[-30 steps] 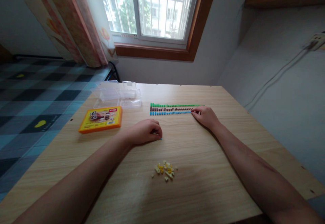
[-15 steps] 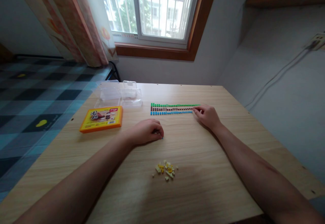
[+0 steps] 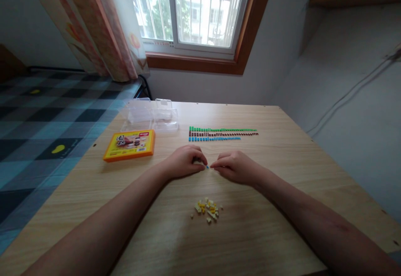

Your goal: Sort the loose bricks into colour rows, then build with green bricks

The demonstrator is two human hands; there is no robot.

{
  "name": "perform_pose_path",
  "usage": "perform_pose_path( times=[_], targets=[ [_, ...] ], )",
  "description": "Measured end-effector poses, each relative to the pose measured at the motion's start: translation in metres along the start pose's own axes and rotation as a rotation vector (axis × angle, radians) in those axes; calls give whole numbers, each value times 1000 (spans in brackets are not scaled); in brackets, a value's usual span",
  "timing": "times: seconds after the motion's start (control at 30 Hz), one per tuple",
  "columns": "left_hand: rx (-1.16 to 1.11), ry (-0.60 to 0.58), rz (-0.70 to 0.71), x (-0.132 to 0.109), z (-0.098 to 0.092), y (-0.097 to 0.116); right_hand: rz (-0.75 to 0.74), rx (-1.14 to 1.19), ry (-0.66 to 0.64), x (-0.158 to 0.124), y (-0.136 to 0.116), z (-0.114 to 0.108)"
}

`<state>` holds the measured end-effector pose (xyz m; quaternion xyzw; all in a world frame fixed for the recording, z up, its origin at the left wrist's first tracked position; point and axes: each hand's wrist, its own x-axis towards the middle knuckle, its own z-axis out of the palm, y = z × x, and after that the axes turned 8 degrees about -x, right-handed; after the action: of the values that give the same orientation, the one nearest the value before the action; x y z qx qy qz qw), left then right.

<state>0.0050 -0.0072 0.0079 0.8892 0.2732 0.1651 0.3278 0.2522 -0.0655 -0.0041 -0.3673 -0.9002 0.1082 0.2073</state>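
Beyond the yellow pile (image 3: 212, 214), my left grip (image 3: 187, 162) is pinched on a small blue piece (image 3: 207, 167). My right grip (image 3: 235, 167), fingertips close together, is just beside it; whether it holds anything, I can't tell.

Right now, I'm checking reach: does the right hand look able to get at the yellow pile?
Probably yes: the yellow pile lies uncovered near the right hand, with nothing visible blocking between.

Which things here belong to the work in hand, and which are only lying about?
In the work, apparently:
small blue piece at left hand
right hand
green row
brown row
blue row
probably yellow pieces

Apparently lying about:
yellow box
clear plastic cases
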Motion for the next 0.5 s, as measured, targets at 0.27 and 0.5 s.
perform_pose_path(
  times=[0.27, 0.5],
  targets=[
    [-9, 25, 15, 0, -1, 1, -25, -117, -53, 1, -2, 1],
    [7, 29, 22, 0, -1, 0, 120, -202, -38, -10, 25, -26]
  ],
)
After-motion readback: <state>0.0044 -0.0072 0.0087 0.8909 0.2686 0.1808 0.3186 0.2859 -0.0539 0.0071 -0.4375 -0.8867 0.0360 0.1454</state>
